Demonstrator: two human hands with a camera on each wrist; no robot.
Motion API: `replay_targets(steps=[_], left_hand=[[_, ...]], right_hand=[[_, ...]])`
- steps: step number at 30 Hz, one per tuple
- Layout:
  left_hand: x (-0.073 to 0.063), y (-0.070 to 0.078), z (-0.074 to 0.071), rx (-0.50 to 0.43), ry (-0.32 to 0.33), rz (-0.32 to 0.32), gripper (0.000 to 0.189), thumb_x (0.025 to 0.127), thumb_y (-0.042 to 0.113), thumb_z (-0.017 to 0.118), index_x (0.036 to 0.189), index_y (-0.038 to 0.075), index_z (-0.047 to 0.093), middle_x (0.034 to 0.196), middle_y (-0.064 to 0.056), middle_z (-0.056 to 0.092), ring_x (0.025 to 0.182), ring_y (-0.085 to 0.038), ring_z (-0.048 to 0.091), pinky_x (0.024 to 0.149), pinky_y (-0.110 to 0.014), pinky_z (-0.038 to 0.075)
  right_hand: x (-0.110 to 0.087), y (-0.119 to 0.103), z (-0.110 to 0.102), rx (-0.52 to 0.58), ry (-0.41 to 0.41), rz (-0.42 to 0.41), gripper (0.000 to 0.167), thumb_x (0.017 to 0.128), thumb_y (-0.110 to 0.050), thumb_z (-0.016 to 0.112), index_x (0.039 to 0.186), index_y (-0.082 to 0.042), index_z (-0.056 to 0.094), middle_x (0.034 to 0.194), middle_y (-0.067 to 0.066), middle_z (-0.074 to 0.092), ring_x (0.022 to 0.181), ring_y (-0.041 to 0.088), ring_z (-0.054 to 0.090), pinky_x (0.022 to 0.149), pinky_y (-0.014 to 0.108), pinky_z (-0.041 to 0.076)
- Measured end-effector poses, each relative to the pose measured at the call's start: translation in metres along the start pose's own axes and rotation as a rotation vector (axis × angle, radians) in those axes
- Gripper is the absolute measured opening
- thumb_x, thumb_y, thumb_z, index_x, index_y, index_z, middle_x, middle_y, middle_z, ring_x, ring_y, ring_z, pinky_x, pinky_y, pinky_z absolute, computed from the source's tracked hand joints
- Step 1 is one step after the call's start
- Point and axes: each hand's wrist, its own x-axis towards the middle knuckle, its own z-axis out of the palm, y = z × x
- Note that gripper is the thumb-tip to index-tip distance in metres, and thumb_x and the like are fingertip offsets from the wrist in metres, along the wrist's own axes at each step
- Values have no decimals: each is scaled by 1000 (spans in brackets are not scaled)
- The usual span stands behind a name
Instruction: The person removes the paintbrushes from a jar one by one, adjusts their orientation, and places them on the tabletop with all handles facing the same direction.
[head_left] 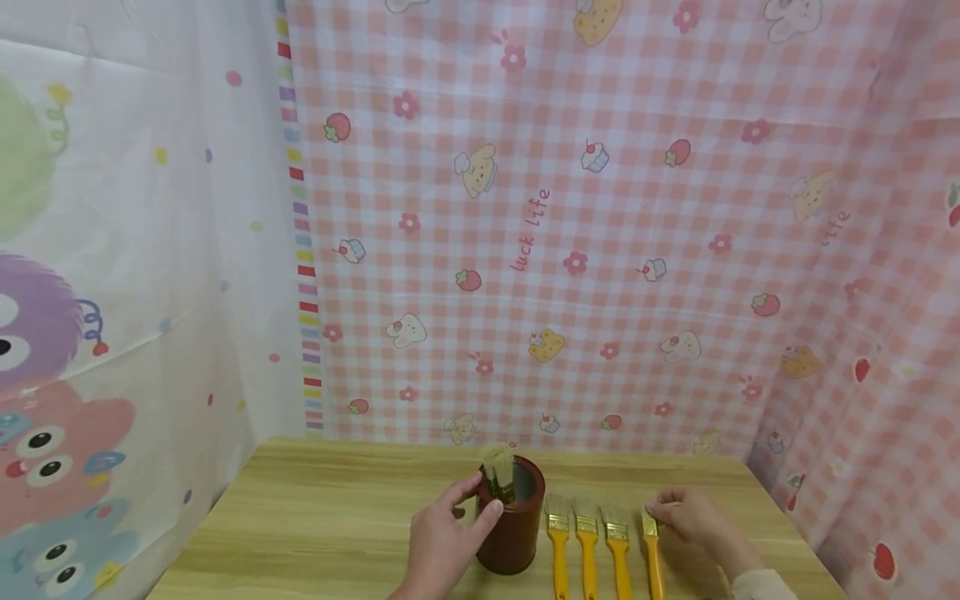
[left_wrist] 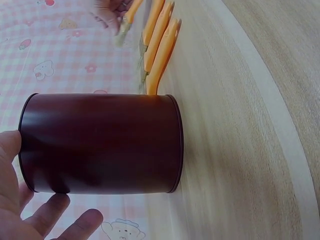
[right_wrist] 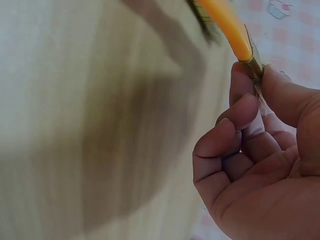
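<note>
My left hand holds the dark brown cylindrical cup near its rim, thumb at the front and a finger at the left side. Pale paintbrush bristles stick up out of the cup; their handles are hidden inside. To the right, my right hand pinches a yellow-handled paintbrush by its bristle end between thumb and finger. The right wrist view shows its metal collar close to the fingertips. Between cup and hand, three similar paintbrushes lie side by side, bristles away from me.
Everything stands on a wood-grain table. A pink checked cloth hangs behind its far edge. On the left is a white cloth with cartoon figures, and another pink cloth hangs on the right.
</note>
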Motion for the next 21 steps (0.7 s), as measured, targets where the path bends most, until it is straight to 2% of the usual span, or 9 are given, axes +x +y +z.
replay_targets(steps=[5,7,11,14,21], left_hand=[[0,0,-1,3,-3,12,55,93,54,80,139,25,73,129,-8,79,100,-37,79,77,-45,65],[0,0,0,3,-1,5,55,93,55,80,139,26,73,129,-7,79,100,-36,80,78,-44,66],[1,0,0,3,7,11,54,93,55,80,138,26,74,128,-6,79,99,-34,80,78,-43,66],[0,0,0,9,10,25,54,93,54,80,137,25,74,127,-7,80,98,-35,80,77,-44,65],[0,0,0,20,6,31,55,92,55,80,137,24,74,126,-8,80,98,-36,80,78,-45,65]], right_hand=[[2,7,9,-104,22,-45,36,100,-25,74,115,8,73,106,13,75,100,26,67,88,44,57],[3,8,12,-89,17,-42,32,99,-23,74,111,7,73,101,13,74,96,26,66,85,43,56],[3,7,17,-38,8,-9,22,100,-18,73,104,4,72,86,4,67,81,18,60,72,32,51],[4,5,20,-12,4,15,19,101,-16,72,100,3,70,79,3,63,76,16,57,68,30,48],[6,5,24,-34,11,27,28,100,-17,74,111,9,70,94,11,70,84,20,62,74,34,55]])
